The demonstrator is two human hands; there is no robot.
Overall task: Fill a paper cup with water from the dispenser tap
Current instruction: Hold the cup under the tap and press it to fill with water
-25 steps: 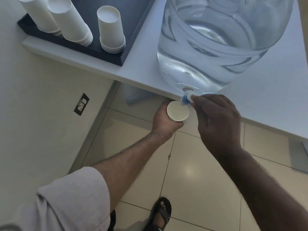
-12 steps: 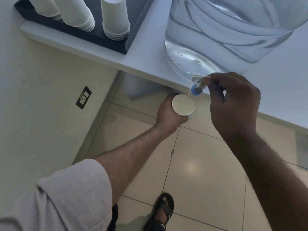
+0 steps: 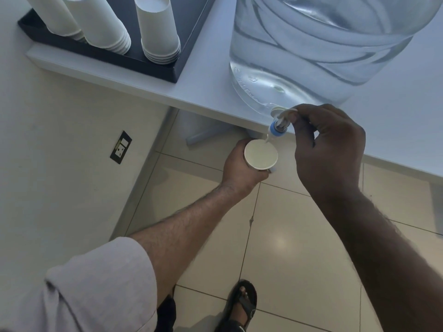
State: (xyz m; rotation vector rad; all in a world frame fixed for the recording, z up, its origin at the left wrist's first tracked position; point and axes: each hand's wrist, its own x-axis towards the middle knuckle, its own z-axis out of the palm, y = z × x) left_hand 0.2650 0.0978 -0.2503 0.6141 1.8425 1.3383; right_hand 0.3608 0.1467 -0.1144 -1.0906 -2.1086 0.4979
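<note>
A white paper cup (image 3: pixel 260 155) is held upright below the counter edge, with my left hand (image 3: pixel 237 167) wrapped around its side. Just above its far rim is the blue-and-white tap (image 3: pixel 278 127) of the large clear water jug (image 3: pixel 323 49). My right hand (image 3: pixel 328 149) pinches the tap's white lever between thumb and fingers. A thin stream of water runs from the spout into the cup.
The jug stands on a white counter (image 3: pixel 206 82). A black tray (image 3: pixel 153 65) at the back left carries three stacks of upturned paper cups (image 3: pixel 158 32). A wall socket (image 3: pixel 121 147) is on the left wall. My sandalled foot (image 3: pixel 242 305) rests on the tiled floor.
My right hand has lifted the tap lever and water has started running into the cup. The cup stays under the spout in my left hand.
</note>
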